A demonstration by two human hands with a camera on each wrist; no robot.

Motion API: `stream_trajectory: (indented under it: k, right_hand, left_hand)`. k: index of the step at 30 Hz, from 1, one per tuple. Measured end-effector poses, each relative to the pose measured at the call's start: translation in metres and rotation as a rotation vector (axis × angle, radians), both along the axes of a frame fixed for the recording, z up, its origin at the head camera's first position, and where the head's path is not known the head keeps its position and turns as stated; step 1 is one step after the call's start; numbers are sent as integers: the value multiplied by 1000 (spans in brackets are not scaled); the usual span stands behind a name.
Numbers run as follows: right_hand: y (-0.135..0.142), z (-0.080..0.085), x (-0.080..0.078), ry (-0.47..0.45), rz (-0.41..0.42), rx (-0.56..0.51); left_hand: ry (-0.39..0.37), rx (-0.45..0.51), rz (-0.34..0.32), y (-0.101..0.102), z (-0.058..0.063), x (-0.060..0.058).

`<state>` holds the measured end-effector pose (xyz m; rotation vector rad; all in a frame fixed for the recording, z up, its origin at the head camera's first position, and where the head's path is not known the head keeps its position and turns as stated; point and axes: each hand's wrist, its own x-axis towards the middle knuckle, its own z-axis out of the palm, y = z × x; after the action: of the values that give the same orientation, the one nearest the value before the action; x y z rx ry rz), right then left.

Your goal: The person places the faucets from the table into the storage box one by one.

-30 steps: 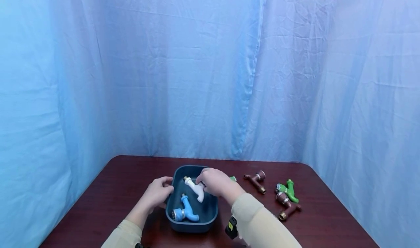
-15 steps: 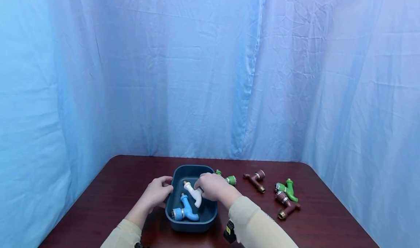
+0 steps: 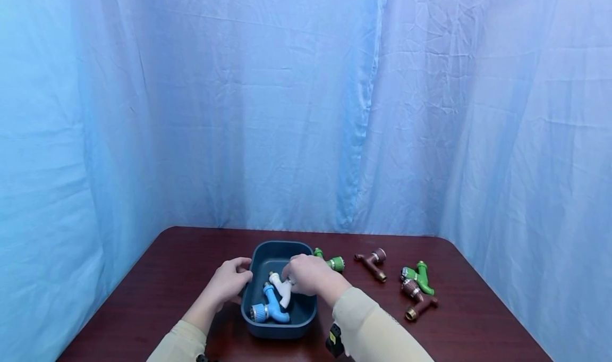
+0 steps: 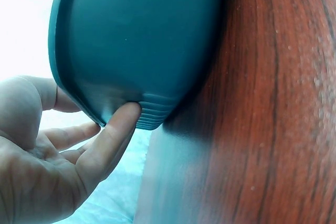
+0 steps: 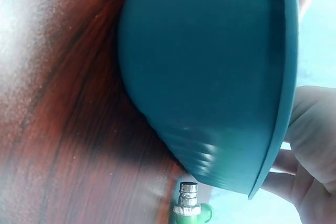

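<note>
White tap [image 3: 283, 292] shifted nearer the blue tap [image 3: 273, 304] inside the tub [image 3: 279, 330] versus half a second ago, right hand [image 3: 308, 273] pinching it, left hand [image 3: 228, 281] gripping the tub's left edge, green tap [image 3: 337, 264] just outside the tub's right side.

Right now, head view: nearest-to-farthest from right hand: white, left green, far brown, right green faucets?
1. white faucet: gripped by right hand, in container
2. left green faucet: right of container
3. far brown faucet: farther right
4. right green faucet: beyond that
</note>
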<state>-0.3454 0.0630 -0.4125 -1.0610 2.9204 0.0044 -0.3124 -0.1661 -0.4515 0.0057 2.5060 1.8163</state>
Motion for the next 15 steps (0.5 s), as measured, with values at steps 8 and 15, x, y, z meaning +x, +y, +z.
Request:
stream_trajectory:
  k: [8,15]
  right_hand:
    - [2,7,1,-38,-29,-67]
    - [4,13,4,-33,-23,-139]
  left_hand:
    - [-2,-1,0,0,0,0]
    - [-1,-2,4,0,0,0]
